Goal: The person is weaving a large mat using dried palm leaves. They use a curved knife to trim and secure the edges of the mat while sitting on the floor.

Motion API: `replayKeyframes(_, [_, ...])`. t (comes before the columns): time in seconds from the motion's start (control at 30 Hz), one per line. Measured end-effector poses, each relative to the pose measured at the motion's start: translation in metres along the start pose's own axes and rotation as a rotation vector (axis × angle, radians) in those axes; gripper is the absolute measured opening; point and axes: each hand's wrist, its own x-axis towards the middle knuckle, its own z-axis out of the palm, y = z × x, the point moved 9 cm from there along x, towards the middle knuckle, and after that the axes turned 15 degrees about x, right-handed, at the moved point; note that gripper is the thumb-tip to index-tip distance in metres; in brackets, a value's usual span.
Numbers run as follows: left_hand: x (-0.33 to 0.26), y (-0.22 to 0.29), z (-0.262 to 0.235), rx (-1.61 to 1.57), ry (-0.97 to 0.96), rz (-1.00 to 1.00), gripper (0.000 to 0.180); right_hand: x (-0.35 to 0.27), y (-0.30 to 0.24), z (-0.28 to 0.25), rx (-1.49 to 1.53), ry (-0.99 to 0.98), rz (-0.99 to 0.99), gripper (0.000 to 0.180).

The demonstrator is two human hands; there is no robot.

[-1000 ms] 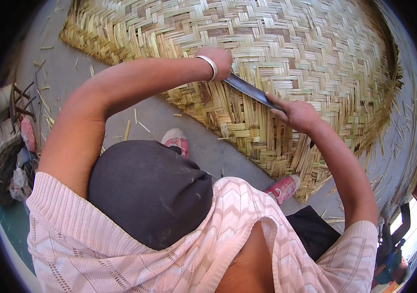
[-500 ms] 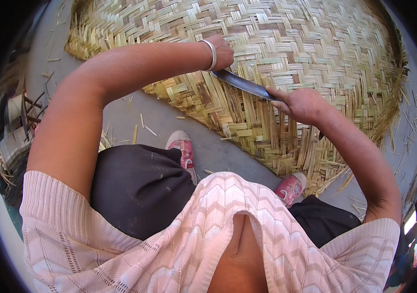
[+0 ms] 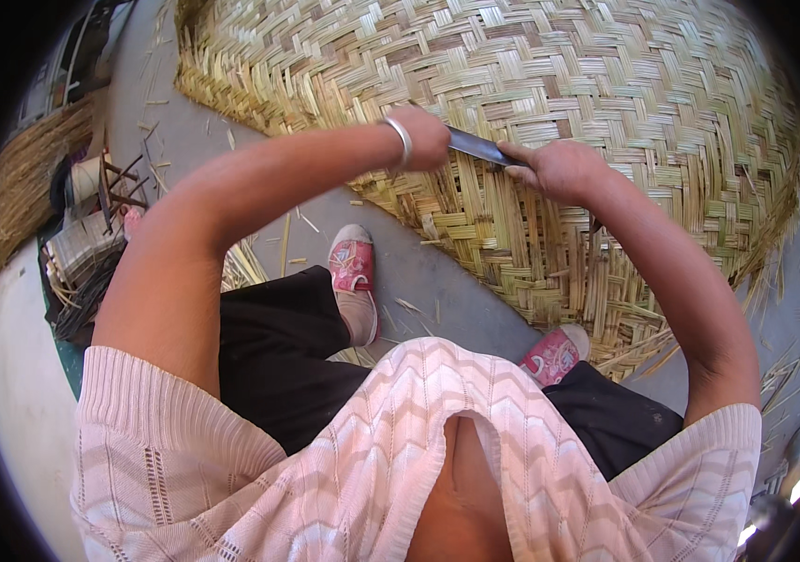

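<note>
Over the edge of a large woven straw mat [image 3: 550,103], my right hand [image 3: 564,171] is closed around a curved knife [image 3: 480,147], its thumb lying along the blade. The dark metal blade points left toward my left hand [image 3: 421,139]. That hand is closed in a fist at the blade's far end and overlaps its tip. What sits inside the left fist is hidden, so I cannot tell whether it grips the blade or a strip of the mat. Loose strip ends [image 3: 596,290] show along the mat's near edge below the right hand.
The mat covers much of the grey floor [image 3: 428,281] ahead. My pink shoes [image 3: 353,258] stand near its edge. Straw scraps [image 3: 245,267] are scattered about. At the left are a small wooden frame [image 3: 124,183], a bundle of flat strips [image 3: 86,248] and a stack of straw [image 3: 35,178].
My left hand has come lower and covers more of the blade's far end. The right hand has shifted slightly up and left with the knife. The view has swung left, showing more there.
</note>
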Motion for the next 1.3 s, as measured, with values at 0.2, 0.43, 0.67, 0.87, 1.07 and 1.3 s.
replayKeyframes(0.2, [-0.099, 0.138, 0.058, -0.183, -0.231, 0.423, 0.048, 0.0, -0.007, -0.005, -0.043, 0.074, -0.11, 0.054])
replayKeyframes(0.43, [-0.081, 0.013, 0.003, -0.281, 0.219, -0.063, 0.028, -0.044, -0.031, -0.018, -0.239, 0.075, -0.168, 0.052])
replayKeyframes(0.67, [-0.022, -0.089, -0.015, 0.016, 0.216, -0.371, 0.035, -0.081, -0.043, -0.029, -0.217, 0.19, -0.059, 0.048])
replayKeyframes(0.87, [-0.017, -0.09, -0.003, -0.114, 0.188, -0.318, 0.029, -0.066, -0.044, -0.02, -0.221, 0.099, -0.023, 0.045])
replayKeyframes(1.07, [-0.001, -0.092, -0.001, -0.198, 0.251, -0.315, 0.022, -0.054, -0.043, -0.015, -0.23, 0.145, -0.044, 0.046])
replayKeyframes(1.3, [0.008, -0.081, -0.001, -0.193, 0.219, -0.128, 0.021, -0.06, -0.05, -0.003, -0.238, 0.022, 0.02, 0.046])
